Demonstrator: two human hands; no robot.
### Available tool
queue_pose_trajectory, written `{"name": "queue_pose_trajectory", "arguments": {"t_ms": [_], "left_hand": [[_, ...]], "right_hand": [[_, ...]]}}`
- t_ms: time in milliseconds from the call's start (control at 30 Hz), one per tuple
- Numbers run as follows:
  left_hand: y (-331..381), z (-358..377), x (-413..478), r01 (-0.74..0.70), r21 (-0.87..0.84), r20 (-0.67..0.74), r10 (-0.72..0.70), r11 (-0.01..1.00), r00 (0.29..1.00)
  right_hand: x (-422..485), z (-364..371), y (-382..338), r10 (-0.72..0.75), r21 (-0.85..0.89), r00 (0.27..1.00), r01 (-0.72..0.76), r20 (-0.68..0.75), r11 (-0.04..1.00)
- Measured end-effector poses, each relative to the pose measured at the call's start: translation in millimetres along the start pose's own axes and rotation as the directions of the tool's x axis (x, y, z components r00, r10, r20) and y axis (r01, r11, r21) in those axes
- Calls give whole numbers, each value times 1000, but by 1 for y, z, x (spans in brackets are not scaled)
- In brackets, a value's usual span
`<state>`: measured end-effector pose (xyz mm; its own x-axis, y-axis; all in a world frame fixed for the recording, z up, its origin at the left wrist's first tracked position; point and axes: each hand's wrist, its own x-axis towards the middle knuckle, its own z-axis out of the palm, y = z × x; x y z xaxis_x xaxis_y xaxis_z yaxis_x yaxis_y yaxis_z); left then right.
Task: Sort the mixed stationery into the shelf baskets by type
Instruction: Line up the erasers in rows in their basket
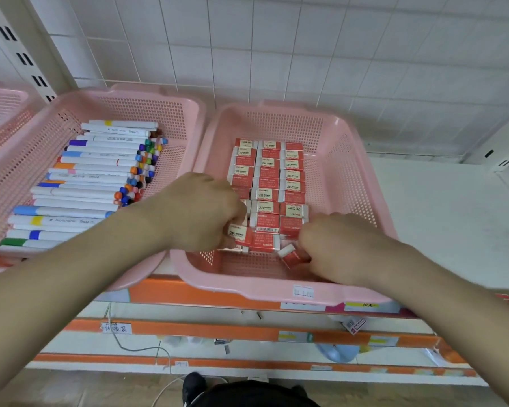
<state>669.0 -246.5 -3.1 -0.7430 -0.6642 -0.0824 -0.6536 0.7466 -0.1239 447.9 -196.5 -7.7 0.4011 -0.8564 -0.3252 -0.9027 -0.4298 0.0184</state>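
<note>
A pink mesh basket (362, 160) on the shelf holds several red-and-white 2B erasers (269, 183) laid in three rows. My left hand (200, 212) is inside the basket at the near left, fingers curled around an eraser (238, 233) at the front of the left row. My right hand (332, 248) is at the near right of the basket and pinches a tilted eraser (293, 257) just above the basket floor. A second pink basket (27, 148) to the left holds several white markers (91, 177) with coloured caps, lying side by side.
A third pink basket (0, 113) shows at the far left edge. White shelf board (447, 218) lies right of the eraser basket. Orange shelf edges with price labels (206, 295) run below. A tiled wall stands behind. A shelf upright (21, 51) rises at the back left.
</note>
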Motion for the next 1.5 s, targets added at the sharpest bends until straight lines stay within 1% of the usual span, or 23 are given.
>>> {"name": "queue_pose_trajectory", "arguments": {"t_ms": [33, 100, 233, 333, 433, 500, 667, 767, 933, 1000, 1067, 1100, 1167, 1200, 1267, 1333, 1400, 1500], "left_hand": [[2, 0, 0, 11, 24, 14, -11, 1000, 1000], [5, 1, 2, 30, 67, 28, -32, 997, 999], [7, 3, 6, 54, 114, 82, -63, 992, 995], [9, 1, 5, 12, 140, 86, -24, 990, 996], [13, 2, 6, -28, 182, 81, 13, 983, 997], [14, 4, 9, -32, 203, 78, 16, 979, 997], [14, 10, 9, -37, 205, 41, 29, 978, 999], [13, 14, 8, -30, 214, 4, 30, 976, 1000], [14, 13, 10, -25, 199, 52, 15, 980, 999], [13, 14, 10, -25, 185, 57, 14, 982, 998], [11, 14, 8, -25, 126, 61, 17, 992, 998], [9, 12, 7, -14, 77, 60, 10, 997, 998], [5, 8, 6, 13, 1, 35, -13, 1000, 999], [3, 7, 6, 12, 3, 4, -12, 1000, 1000], [-2, 9, 7, 5, 47, -43, -3, 999, 999], [-4, 12, 8, 2, 55, -20, -1, 998, 1000], [-5, 15, 10, 0, 46, 20, -1, 999, 1000], [-6, 14, 11, 6, 37, 42, -8, 999, 999]], "right_hand": [[3, 3, 0, 12, -44, 1000, -12, 7, 999], [5, 3, 2, 30, -80, 1000, -29, 3, 996], [3, 2, 8, 63, -72, 996, -67, -56, 995], [3, 4, 9, 93, -90, 992, -101, -87, 991], [3, 5, 9, 123, -121, 989, -132, -80, 984], [6, 8, 10, 115, -94, 992, -121, -60, 988], [12, 13, 6, 87, 14, 990, -86, -110, 996], [12, 13, 12, 96, 65, 992, -91, -79, 994], [13, 13, 16, 63, 155, 998, -58, -28, 986], [12, 10, 21, 80, 218, 997, -82, 16, 973], [10, 6, 26, 117, 261, 992, -125, 45, 957], [11, 5, 30, 144, 286, 989, -150, 39, 947], [14, 0, 29, 201, 314, 979, -183, -28, 932], [16, -3, 27, 241, 332, 968, -205, -72, 921], [25, -6, 25, 281, 388, 955, -226, -90, 893], [32, -9, 22, 250, 451, 967, -201, -52, 869], [37, -9, 21, 226, 461, 974, -194, -15, 866], [36, -10, 28, 257, 449, 966, -234, 11, 862]]}}
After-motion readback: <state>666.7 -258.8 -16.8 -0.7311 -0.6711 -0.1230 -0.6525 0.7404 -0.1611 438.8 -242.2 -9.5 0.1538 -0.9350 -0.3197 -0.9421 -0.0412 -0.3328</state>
